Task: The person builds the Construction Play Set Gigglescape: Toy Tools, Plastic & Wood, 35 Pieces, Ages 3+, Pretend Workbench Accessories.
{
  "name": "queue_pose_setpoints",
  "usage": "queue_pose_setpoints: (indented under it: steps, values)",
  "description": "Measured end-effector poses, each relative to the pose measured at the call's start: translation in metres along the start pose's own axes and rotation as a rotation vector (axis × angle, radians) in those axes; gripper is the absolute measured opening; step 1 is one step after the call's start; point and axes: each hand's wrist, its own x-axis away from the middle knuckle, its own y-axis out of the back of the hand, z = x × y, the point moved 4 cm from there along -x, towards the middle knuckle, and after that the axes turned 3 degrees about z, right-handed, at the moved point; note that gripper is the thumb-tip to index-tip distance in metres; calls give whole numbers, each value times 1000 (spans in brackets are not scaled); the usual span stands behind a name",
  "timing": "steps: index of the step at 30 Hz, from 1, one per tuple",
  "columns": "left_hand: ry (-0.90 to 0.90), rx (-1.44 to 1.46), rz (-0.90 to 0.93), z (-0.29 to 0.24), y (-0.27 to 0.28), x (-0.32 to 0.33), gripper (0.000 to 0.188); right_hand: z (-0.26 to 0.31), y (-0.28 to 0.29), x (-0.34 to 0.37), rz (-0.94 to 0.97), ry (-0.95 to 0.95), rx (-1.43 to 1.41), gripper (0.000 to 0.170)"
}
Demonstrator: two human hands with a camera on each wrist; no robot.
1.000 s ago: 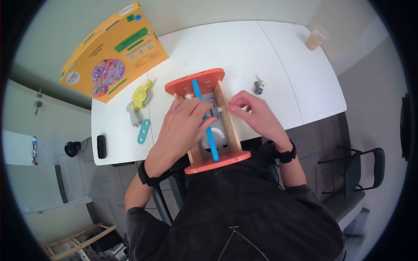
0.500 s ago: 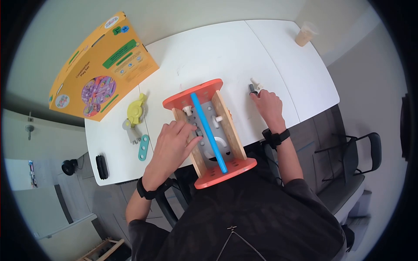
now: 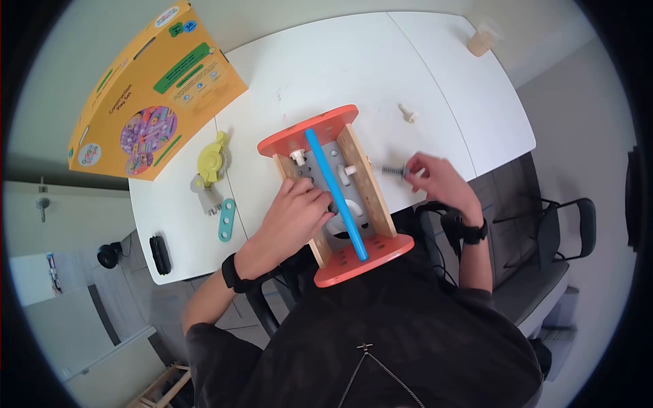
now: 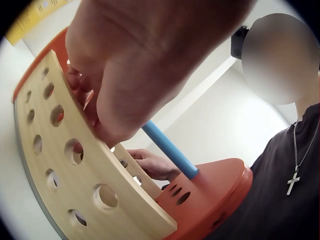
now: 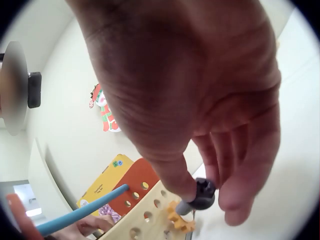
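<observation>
A toolbox with red end panels [image 3: 364, 261], perforated wooden sides [image 3: 371, 183] and a blue rod handle [image 3: 338, 197] stands on the table. My left hand [image 3: 292, 219] reaches over its left side, the fingertips inside and partly hidden. In the head view my right hand [image 3: 445, 183] pinches a dark grey bolt [image 3: 394, 170] right of the box; the right wrist view shows the bolt's head [image 5: 204, 194] between thumb and fingers, near an orange gear [image 5: 180, 218] on the side panel. White bolts [image 3: 298, 157] [image 3: 349, 170] sit in the two sides.
Another white bolt [image 3: 409, 114] lies beyond my right hand. At left are a yellow and grey toy tool [image 3: 211, 163], a teal strip [image 3: 226, 220], a black case [image 3: 160, 255] and a yellow box [image 3: 163, 95]. A cup [image 3: 483, 39] stands at the far right corner.
My right hand has left the box, picked up the grey bolt from the table and brought it back near the box's right side. My left hand stays at the box, its fingers now further inside.
</observation>
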Motion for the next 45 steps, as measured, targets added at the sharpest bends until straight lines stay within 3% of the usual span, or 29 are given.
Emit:
queue_pose_setpoints:
  steps: [2, 6, 10, 13, 17, 29, 36, 41, 45]
  values:
    - [7, -38, 53, -2, -8, -5, 17, -12, -9, 6, 140, -7, -52, 22]
    - [78, -83, 131, -12, -24, -13, 16, -21, -25, 4, 241, 27, -178, 19]
    - [178, 70, 210, -15, -33, -25, 20, -25, -32, -5, 255, 115, -165, 21]
    - [160, 107, 78, -17, -43, -30, 23, -29, -40, -11, 289, 181, -173, 24]
    - [184, 165, 60, -20, -48, -41, 23, -44, -51, -21, 288, 284, -215, 24]
    - [223, 268, 88, -23, -49, -43, 25, -40, -55, -17, 240, 351, -190, 26]
    - [133, 228, 92, -17, -43, -32, 26, -34, -72, -13, 307, 260, -337, 22]
    - [125, 319, 113, -13, -37, -27, 27, -23, -86, -12, 367, 50, -288, 45]
    - [124, 346, 93, -13, -33, -23, 27, -24, -90, -14, 309, -9, -203, 52]
